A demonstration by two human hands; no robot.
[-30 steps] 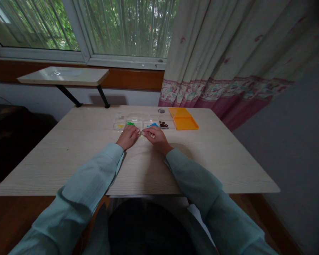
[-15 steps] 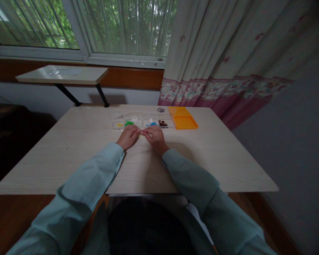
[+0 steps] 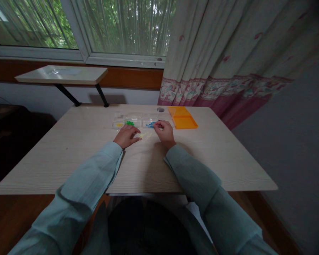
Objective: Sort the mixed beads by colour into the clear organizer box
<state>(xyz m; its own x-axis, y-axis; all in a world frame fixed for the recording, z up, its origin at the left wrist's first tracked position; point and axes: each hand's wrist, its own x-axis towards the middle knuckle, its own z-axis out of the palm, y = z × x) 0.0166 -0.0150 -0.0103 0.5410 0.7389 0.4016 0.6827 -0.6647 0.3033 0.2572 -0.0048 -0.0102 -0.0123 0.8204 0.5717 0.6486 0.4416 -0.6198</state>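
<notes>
My left hand (image 3: 126,136) rests at the table's middle, thumb and fingers apart with nothing seen between them. Beside its fingertips lie small pale yellow pieces (image 3: 146,135) on the tabletop, their kind too small to tell. My right hand (image 3: 165,132) is over the front of a clear box, fingertips pinched together at the small blue pieces (image 3: 150,125); whatever they hold is too small to make out. Left of these, other clear boxes hold green pieces (image 3: 129,123) and yellow pieces (image 3: 119,125). The dark brown pieces are mostly hidden behind my right hand.
An open orange plastic case (image 3: 185,122) lies right of the clear boxes on the pale wooden table (image 3: 215,156). Behind it is a round cable hole (image 3: 161,110). A small raised shelf (image 3: 66,75) stands at the back left, and a curtain (image 3: 218,78) hangs at the right.
My hands have come apart. The right one moved right and slightly forward to the blue pieces, covering the brown ones. My left hand's fingers opened, and the pale yellow pieces now show.
</notes>
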